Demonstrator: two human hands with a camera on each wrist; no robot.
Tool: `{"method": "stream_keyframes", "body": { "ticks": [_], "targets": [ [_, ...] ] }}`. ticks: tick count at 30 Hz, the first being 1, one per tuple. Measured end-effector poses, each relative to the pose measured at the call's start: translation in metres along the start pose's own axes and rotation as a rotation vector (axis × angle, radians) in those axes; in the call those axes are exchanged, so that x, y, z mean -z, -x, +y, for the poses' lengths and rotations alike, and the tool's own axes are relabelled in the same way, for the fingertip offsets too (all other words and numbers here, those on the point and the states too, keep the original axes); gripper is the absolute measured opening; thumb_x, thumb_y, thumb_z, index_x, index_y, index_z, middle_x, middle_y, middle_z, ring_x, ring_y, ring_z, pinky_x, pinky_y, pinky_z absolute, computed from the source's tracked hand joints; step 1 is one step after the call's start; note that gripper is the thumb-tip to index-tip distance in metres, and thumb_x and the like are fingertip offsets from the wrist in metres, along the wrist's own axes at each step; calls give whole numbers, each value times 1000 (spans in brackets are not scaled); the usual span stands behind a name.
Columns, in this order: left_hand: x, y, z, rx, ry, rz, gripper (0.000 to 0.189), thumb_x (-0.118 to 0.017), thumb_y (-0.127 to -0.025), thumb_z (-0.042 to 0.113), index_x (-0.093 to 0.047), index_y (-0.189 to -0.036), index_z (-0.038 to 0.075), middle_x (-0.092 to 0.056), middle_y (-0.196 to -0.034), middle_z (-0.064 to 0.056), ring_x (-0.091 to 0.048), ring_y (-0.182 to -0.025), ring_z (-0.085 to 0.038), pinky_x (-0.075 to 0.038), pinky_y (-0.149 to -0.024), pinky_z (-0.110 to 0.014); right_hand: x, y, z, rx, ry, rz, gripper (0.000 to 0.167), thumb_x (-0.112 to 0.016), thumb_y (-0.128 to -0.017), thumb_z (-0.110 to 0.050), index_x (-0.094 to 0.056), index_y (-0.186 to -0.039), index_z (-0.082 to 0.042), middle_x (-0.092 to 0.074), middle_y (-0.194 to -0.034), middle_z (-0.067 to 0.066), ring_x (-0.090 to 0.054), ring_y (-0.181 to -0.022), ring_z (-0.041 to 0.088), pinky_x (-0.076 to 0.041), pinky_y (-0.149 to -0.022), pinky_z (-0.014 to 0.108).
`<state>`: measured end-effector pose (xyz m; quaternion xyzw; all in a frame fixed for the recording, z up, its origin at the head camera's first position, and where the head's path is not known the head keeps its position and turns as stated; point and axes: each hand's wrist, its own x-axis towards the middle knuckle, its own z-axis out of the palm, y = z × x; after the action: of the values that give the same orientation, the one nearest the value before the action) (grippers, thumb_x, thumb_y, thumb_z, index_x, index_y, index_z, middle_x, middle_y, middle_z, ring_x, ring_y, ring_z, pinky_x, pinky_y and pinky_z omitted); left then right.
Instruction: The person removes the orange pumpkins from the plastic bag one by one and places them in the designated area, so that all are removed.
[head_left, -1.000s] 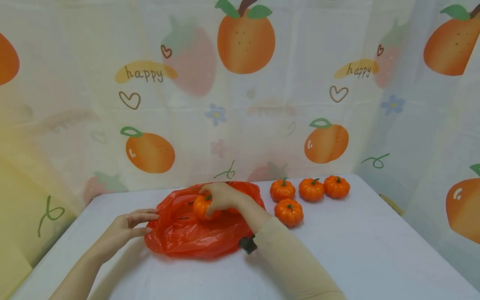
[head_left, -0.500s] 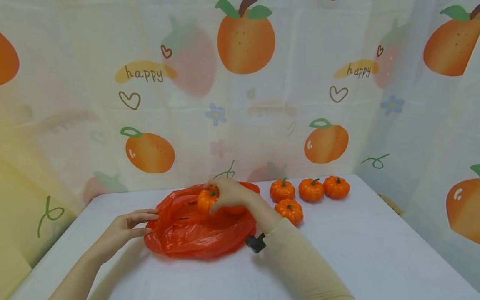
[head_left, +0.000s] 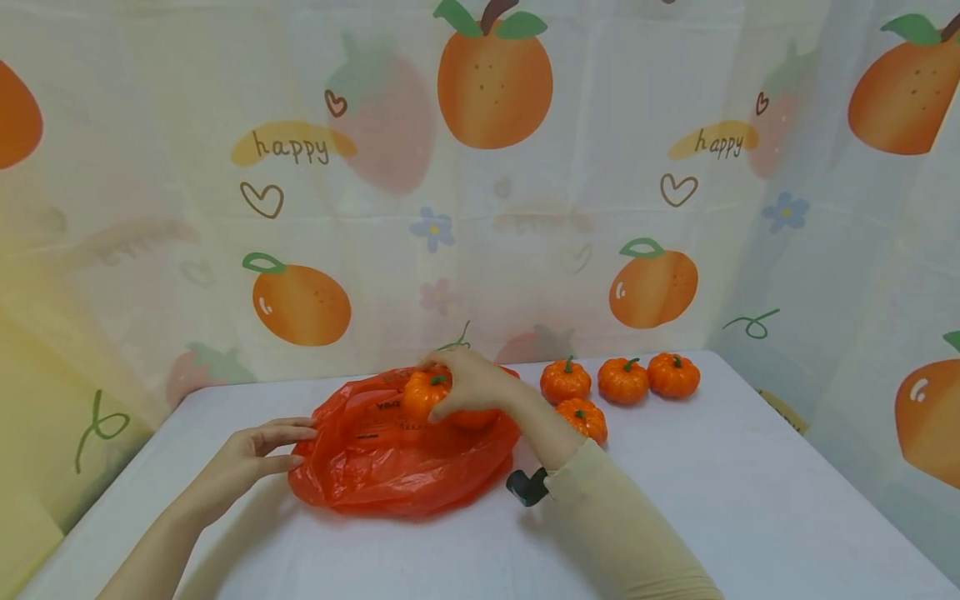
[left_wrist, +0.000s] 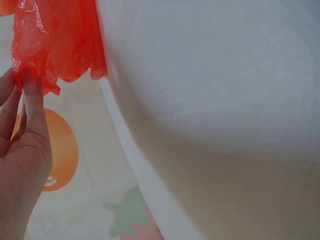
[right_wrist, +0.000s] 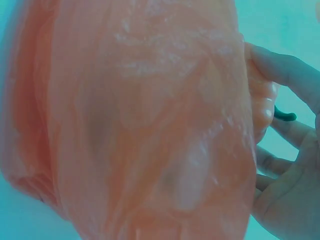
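Note:
A crinkled red plastic bag lies on the table with its mouth spread. My left hand pinches the bag's left edge between thumb and fingers, and the left wrist view shows fingertips on the bunched plastic. Over the bag's mouth, my right hand grips a small orange pumpkin with a green stem, thumb in front and fingers behind. Part of another orange pumpkin shows inside the bag below that hand. In the right wrist view the bag covers much of the held pumpkin.
To the right of the bag sit several more orange pumpkins: a back row with one pumpkin, a second and a third, and one nearer pumpkin partly behind my right arm. A fruit-print curtain stands behind the white table.
My right hand has moved slightly up and to the right with the pumpkin in its grip. The left hand stays at the bag's edge.

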<state>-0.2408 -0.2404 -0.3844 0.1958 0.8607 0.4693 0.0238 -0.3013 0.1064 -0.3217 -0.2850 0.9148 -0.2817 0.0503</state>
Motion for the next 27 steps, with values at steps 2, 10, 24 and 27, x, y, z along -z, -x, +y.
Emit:
{"method": "stream_keyframes", "body": {
  "ticks": [2,10,24,27],
  "targets": [
    [0,0,0,5,2,1,37,-68,-92,20,-66,-125,4,-56,-123,33,-44,-112,27,-47,-88,-11,2,3,1,-8,-1,2,67,-87,-73,-29,-59,-133,-23,-55,-142,-2,-47,-131,21,-45,-109,44],
    [-2,-1,1,4,-4,3,36,-68,-92,20,-66,-125,5,-56,-124,32,-44,-112,27,-47,-89,-11,13,16,4,-5,-63,18,71,-87,-73,-27,-56,-136,-22,-54,-144,-2,-48,-131,22,-47,-107,45],
    [0,-2,1,23,-16,4,36,-67,-92,21,-66,-125,6,-56,-123,33,-42,-111,28,-48,-87,-11,32,41,23,-28,-67,112,69,-86,-73,-26,-57,-136,-25,-54,-139,0,-54,-123,22,-51,-101,42],
    [0,-2,2,25,-16,2,36,-67,-92,21,-66,-125,6,-56,-122,33,-42,-111,28,-48,-86,-11,36,47,28,-35,-65,141,69,-87,-72,-26,-58,-134,-26,-56,-139,-1,-54,-123,21,-51,-101,43]
  ]
}}
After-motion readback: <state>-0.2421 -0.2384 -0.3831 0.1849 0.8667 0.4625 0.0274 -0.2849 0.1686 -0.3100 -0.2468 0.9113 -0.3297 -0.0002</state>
